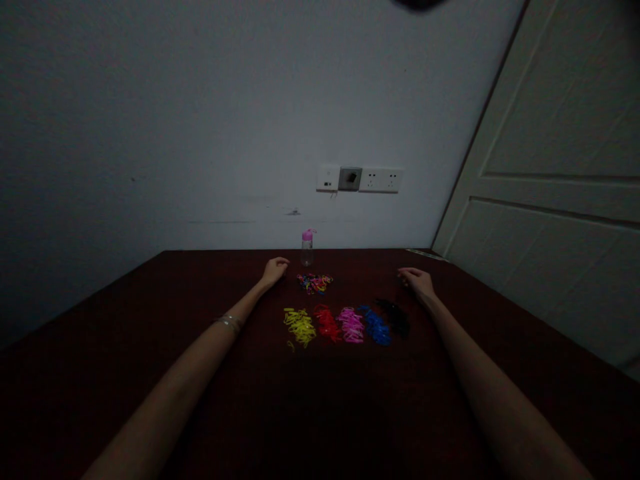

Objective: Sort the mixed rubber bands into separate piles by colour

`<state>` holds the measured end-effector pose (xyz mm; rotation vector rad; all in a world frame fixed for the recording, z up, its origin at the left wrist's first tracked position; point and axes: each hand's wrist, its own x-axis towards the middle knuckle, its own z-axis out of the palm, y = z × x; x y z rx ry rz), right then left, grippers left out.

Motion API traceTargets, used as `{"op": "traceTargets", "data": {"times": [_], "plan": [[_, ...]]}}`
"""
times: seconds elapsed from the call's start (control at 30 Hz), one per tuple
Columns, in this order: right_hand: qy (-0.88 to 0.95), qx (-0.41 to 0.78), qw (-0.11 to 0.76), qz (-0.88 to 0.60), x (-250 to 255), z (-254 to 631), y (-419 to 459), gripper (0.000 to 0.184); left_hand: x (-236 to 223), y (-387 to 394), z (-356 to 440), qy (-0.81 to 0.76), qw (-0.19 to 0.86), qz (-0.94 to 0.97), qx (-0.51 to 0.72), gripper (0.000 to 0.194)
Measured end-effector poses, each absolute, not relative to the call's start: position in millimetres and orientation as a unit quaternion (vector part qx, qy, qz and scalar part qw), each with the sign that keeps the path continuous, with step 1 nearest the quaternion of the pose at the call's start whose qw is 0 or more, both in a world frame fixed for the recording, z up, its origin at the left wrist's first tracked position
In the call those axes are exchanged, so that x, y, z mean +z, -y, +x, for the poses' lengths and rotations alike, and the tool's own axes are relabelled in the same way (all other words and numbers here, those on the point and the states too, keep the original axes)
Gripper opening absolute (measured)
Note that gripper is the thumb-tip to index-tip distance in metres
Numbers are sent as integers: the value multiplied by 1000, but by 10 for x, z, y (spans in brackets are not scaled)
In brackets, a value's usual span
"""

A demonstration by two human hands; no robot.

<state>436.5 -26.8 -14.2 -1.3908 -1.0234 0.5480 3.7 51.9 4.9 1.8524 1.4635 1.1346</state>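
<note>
My left hand (276, 269) rests on the dark red table, left of a mixed pile of small coloured rubber bands (315, 283). Its fingers are loosely bent, with nothing visible in them. On the right, my right hand (418, 281) lies just beyond the black rubber bands (394, 316), fingers loosely apart and holding nothing I can see. Between my forearms, sorted piles form a row: yellow bands (301, 327), red bands (328, 324), pink bands (351, 325) and blue bands (377, 327). One loose yellow band (291, 346) lies in front of the yellow pile.
A clear bottle (307, 253) with a pink cap stands behind the mixed pile. The table (200, 280) meets a pale wall (225, 133) with sockets and switches (380, 180). A white panelled door (560, 180) rises at the right. The room is dim.
</note>
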Motion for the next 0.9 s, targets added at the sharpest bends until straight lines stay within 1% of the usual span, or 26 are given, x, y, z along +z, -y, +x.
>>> {"op": "traceTargets", "data": {"times": [0.1,0.2,0.33,0.5,0.57,0.63,0.7,0.8,0.9], "plan": [[445,235,615,-607,-143,4367,266,32,19,-521,31,-527,289,674,429,28],[446,232,611,-611,-133,4347,286,30,20,-512,38,-521,298,671,434,27],[476,217,575,-629,-97,4278,321,27,34,-496,21,-527,298,668,433,26],[593,194,491,-608,121,3980,326,19,71,-455,15,-523,303,669,433,26],[646,219,449,-577,264,3747,332,17,86,-441,19,-526,306,662,438,26],[690,262,402,-542,395,3468,354,20,95,-435,14,-527,308,658,441,26],[738,276,352,-505,471,3185,395,21,97,-441,-3,-526,312,657,440,25],[799,258,286,-462,448,2851,476,19,88,-464,-42,-514,323,660,442,24],[831,208,253,-450,330,2675,545,18,80,-482,-63,-501,338,657,451,24]]}}
